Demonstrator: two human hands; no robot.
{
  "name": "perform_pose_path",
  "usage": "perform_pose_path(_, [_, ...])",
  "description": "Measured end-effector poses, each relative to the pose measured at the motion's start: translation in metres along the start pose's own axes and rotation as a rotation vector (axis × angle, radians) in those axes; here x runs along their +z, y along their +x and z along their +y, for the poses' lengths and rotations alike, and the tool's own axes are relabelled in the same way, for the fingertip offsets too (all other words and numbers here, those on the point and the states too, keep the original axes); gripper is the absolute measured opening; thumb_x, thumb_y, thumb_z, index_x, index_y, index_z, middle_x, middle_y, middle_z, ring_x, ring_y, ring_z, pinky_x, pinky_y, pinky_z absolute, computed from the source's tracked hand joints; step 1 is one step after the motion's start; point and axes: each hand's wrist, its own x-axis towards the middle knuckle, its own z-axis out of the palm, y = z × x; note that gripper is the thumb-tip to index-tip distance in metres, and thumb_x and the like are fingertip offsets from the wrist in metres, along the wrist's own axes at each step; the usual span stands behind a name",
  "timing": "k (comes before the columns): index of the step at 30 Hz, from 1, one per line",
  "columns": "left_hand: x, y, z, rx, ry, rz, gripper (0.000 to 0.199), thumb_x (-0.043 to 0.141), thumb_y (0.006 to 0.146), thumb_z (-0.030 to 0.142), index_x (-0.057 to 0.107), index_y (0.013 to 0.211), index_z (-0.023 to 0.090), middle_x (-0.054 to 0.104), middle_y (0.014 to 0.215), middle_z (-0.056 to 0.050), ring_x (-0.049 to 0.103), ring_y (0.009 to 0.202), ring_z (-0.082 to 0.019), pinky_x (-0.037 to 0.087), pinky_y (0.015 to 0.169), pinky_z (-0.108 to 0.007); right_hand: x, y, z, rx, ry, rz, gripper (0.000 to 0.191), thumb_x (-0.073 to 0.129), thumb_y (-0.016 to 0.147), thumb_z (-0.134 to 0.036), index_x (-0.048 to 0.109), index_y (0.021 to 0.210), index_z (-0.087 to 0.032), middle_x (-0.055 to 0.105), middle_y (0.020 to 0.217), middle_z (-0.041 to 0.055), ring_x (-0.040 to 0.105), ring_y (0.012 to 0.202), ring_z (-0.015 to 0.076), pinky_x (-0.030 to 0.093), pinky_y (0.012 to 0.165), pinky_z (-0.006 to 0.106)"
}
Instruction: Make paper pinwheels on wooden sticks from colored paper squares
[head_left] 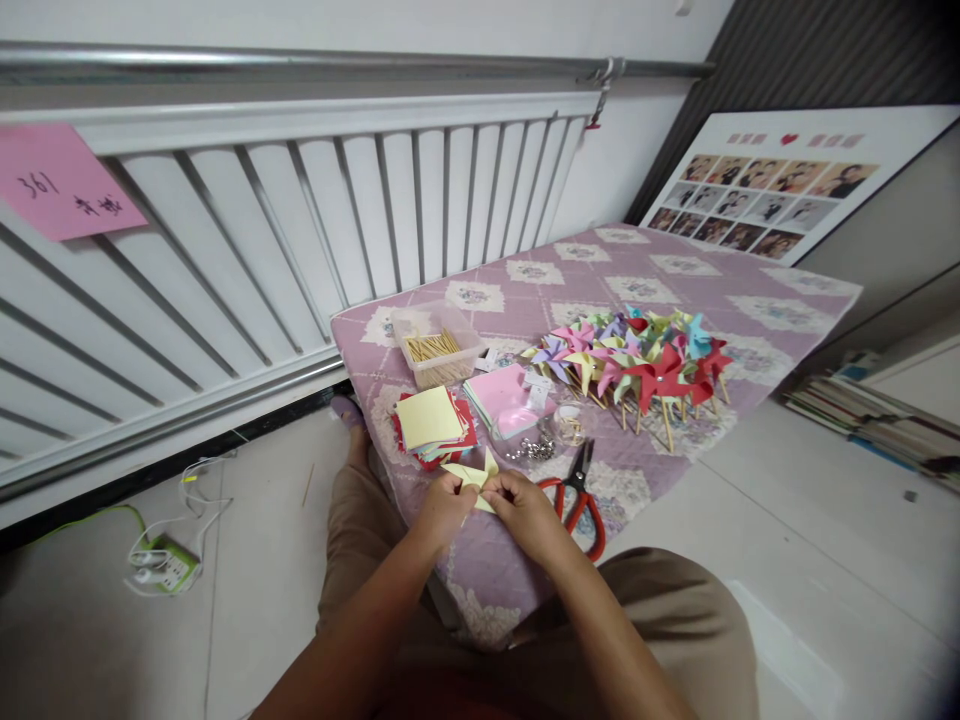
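One pale yellow paper piece [480, 474], partly folded into pinwheel blades, was held above the near edge of the cloth-covered worktop [517, 578]. Left hand [442, 508]: pinched the paper's left side between thumb and fingers. Right hand [521, 508]: pinched it near the centre, the two hands close together. Just beyond lay a stack of square papers [430, 418], yellow uppermost, with red sheets jutting out below; to its right, a pastel pile [491, 392] with pink on top, partly under clear plastic. Small metal pieces [534, 447] lay near a round clear tub [571, 412]. Red-handled scissors [576, 480] rested beside the right hand. Behind the stack stood a clear plastic box [471, 354] of thin wooden sticks [431, 346]. Farther right: a dense cluster of multicoloured pinwheels [652, 365] on sticks. Beyond the worktop: a white radiator [421, 200] and a photo board [757, 190].
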Motion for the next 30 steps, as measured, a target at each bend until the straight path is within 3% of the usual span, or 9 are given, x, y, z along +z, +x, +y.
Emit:
perform_pose_path(14, [-0.002,-0.008,0.019,-0.077,-0.073,-0.025,0.012,0.053,0.074,0.022,0.065,0.076,0.018,0.06,0.058,0.003,0.052,0.049,-0.011,0.036,0.046,-0.021,0.002,0.003,0.002,0.097,0.124,-0.004,0.02,0.058,0.076,-0.03,0.057,0.06,-0.02,0.052,0.058,-0.0036,0.047,0.056,0.0132,0.038,0.053,0.024])
perform_pose_path(20, [-0.002,-0.009,0.019,-0.074,-0.123,-0.017,0.013,0.053,0.074,0.022,0.065,0.078,0.018,0.063,0.063,0.002,0.052,0.05,-0.01,0.038,0.049,-0.021,0.004,0.001,0.001,0.138,0.108,0.103,0.018,0.064,0.072,-0.03,0.053,0.061,-0.021,0.052,0.063,-0.0028,0.048,0.062,0.0154,0.039,0.058,0.026])
perform_pose_path(27, [-0.002,-0.008,0.016,-0.069,-0.158,-0.021,0.014,0.052,0.075,0.022,0.064,0.081,0.017,0.063,0.062,0.002,0.05,0.049,-0.01,0.038,0.048,-0.021,0.009,0.001,0.001,0.196,0.113,0.21,0.025,0.069,0.066,-0.031,0.046,0.073,-0.023,0.049,0.064,-0.0049,0.047,0.061,0.0161,0.038,0.06,0.028])
perform_pose_path(30, [-0.002,-0.007,0.013,-0.065,-0.154,-0.021,0.014,0.053,0.075,0.023,0.064,0.081,0.017,0.062,0.06,0.003,0.049,0.047,-0.01,0.038,0.047,-0.02,0.012,0.001,0.002,0.209,0.167,0.196,0.031,0.067,0.069,-0.031,0.047,0.091,-0.022,0.054,0.066,-0.005,0.052,0.061,0.0166,0.041,0.059,0.029])
